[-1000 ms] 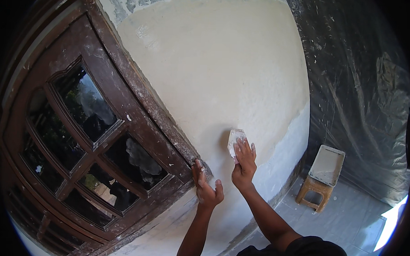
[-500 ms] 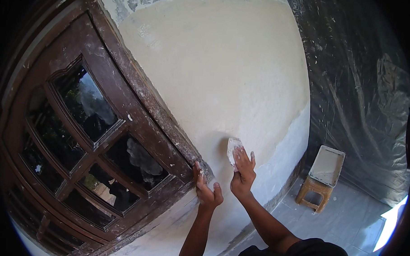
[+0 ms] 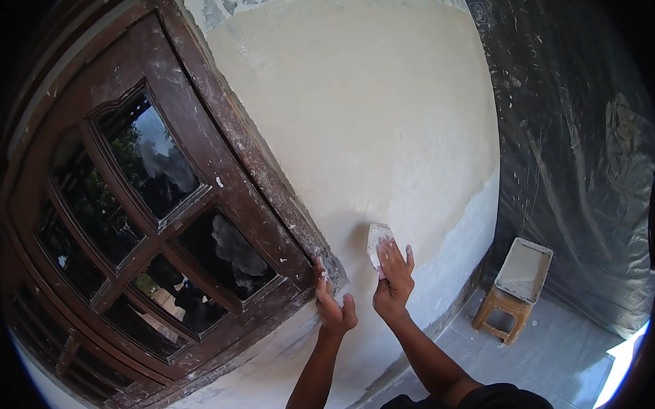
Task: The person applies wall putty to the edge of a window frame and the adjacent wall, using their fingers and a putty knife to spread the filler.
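Observation:
A flat, whitish spreader (image 3: 377, 242) smeared with putty lies against the wall, with my right hand (image 3: 393, 279) closed on it, fingers laid along its face. A dark shadow falls on the wall just left of it. My left hand (image 3: 332, 306) is open, fingers stretched upward beside the lower corner of the brown wooden window frame (image 3: 298, 229); I cannot tell if the fingertips touch it. White smears mark the fingers of both hands. Around the spreader, the wall (image 3: 345, 118) carries a beige coat that gives way to whiter wall at the lower right.
To the left is a dark wooden window (image 3: 164, 235) with several glass panes and white specks. Black plastic sheeting (image 3: 560, 140) hangs at the right. Below it, a tray of pale putty (image 3: 525, 269) rests on a tan woven-pattern stool (image 3: 503, 311) on the grey tile floor (image 3: 546, 356).
The view has shifted slightly, so window and wall sit a little further right. My right hand and the spreader appear slightly further right and lower; my left hand stays nearly in place.

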{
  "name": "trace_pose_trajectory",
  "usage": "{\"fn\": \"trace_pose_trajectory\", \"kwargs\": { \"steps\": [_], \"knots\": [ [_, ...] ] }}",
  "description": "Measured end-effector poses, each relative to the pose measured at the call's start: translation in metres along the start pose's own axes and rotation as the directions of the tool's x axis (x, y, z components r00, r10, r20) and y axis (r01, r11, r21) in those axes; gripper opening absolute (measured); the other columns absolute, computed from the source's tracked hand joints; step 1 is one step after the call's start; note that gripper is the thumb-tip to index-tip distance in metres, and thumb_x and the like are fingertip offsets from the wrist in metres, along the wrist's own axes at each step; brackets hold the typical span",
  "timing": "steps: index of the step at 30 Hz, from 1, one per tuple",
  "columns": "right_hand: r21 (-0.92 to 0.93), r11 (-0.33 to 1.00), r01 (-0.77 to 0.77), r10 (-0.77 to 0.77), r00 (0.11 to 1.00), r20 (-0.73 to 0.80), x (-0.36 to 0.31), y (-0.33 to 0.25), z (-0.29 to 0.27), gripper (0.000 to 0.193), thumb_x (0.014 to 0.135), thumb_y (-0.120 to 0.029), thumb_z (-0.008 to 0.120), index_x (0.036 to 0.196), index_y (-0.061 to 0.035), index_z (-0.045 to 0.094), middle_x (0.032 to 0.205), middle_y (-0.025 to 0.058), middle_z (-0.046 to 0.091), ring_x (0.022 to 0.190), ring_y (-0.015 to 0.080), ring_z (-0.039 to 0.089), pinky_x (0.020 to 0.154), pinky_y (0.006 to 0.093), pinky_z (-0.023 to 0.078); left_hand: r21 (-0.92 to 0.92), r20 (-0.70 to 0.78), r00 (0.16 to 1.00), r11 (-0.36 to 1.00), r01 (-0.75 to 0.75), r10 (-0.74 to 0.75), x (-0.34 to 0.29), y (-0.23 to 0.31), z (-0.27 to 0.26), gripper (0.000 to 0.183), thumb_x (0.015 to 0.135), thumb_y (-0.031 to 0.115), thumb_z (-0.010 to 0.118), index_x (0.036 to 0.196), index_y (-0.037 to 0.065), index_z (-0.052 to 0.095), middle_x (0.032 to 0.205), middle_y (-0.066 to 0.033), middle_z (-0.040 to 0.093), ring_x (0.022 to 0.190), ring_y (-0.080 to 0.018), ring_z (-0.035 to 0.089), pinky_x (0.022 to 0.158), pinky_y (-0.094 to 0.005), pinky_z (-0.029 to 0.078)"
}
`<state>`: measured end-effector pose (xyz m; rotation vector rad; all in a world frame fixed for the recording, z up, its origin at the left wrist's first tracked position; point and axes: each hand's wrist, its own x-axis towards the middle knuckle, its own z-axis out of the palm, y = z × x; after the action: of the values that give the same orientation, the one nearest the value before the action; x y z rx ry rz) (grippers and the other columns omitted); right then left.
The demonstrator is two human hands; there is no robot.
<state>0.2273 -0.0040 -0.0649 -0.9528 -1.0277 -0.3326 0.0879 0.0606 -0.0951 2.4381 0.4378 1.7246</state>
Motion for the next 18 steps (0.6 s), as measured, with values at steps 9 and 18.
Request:
{"fn": "trace_pose_trajectory", "kwargs": {
  "steps": [9,18],
  "knots": [
    [-0.09,0.995,-0.036,0.04,0.998,0.046,-0.029,0.011,0.039,0.05,0.082,0.009,0.055,0.128,-0.0089,0.066,0.134,0.012,0.063,0.136,0.0318,0.05,0.119,0.0519,0.014,-0.034,-0.024,0.999,0.999,0.026,-0.027,0.005,0.009,0.002,0.064,0.096,0.02,0.047,0.145,-0.006,0.015,0.154,-0.0403,0.016,0.142,-0.0534,0.027,0.113,-0.0553,0.029],
    [-0.096,0.995,-0.019,0.001,0.983,-0.185,0.062,0.021,0.016,0.056,0.081,0.013,0.051,0.132,-0.0063,0.062,0.138,0.0142,0.059,0.137,0.0323,0.048,0.118,0.0515,0.018,0.006,-0.05,0.998,0.999,0.032,-0.032,0.001,0.008,0.002,0.062,0.095,0.016,0.049,0.143,-0.009,0.018,0.153,-0.0407,0.02,0.14,-0.0539,0.031,0.112,-0.0547,0.032]
  ]
}}
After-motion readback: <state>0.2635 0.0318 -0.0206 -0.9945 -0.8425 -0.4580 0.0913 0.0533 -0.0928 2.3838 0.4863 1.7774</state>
